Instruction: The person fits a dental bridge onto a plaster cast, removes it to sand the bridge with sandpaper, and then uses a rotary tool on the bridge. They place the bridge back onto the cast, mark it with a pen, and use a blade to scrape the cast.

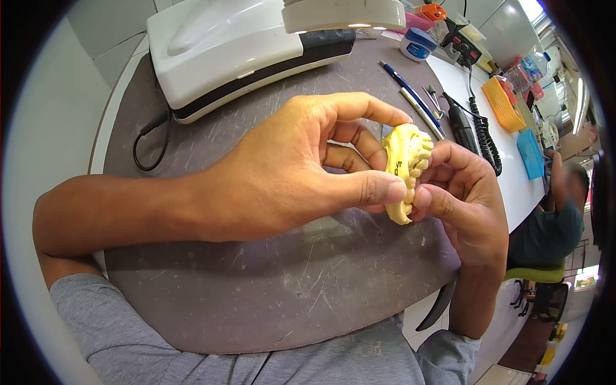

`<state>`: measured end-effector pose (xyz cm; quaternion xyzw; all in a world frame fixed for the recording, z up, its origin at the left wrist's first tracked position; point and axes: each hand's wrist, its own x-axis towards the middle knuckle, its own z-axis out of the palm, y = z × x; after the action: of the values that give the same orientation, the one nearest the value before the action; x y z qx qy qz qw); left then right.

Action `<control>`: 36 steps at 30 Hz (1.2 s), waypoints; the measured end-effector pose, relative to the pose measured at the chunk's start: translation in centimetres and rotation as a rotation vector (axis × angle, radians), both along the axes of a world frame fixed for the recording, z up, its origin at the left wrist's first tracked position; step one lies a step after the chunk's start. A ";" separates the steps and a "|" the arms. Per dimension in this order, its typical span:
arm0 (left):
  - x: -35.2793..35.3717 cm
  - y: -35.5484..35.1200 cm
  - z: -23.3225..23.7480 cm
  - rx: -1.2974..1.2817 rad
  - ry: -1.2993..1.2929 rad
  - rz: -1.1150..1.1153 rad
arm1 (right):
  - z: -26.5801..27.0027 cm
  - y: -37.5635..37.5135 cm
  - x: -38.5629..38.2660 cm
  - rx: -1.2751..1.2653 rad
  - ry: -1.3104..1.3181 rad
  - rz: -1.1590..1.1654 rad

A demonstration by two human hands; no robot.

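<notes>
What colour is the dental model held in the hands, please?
The dental model is pale yellow, with dark markings, as the head view shows.

Brown tabletop (256, 282) w/ scratches is filling the ctr; pale wall (51, 192) is curving past 9 o'clock. Lamp (343, 14) is glowing at 12, strip light (579, 106) shining approx. 2. White desk (516, 192) is extending at 3, green chair (542, 274) standing at 4, pale floor (414, 311) showing at 5.

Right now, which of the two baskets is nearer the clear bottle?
The orange basket, right beside the bottle; the blue basket sits farther from it, closer to the other person.
</notes>
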<state>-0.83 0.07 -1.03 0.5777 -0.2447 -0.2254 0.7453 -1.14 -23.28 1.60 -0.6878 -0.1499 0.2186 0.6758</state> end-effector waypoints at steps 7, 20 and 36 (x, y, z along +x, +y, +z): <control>0.1 -0.1 -0.5 0.045 -0.182 0.041 | -0.4 1.0 -1.2 -0.077 -0.176 -0.072; -0.3 -0.3 -0.2 0.017 -0.136 0.056 | -0.1 1.2 -1.6 -0.124 -0.225 -0.139; -0.1 -0.2 -0.4 0.046 -0.173 0.059 | 0.1 1.5 -1.7 -0.159 -0.221 -0.163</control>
<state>-0.97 -0.13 -1.47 0.6188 -0.2857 -0.1581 0.7145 -2.88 -21.73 1.72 -0.7688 -0.1493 0.0969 0.6142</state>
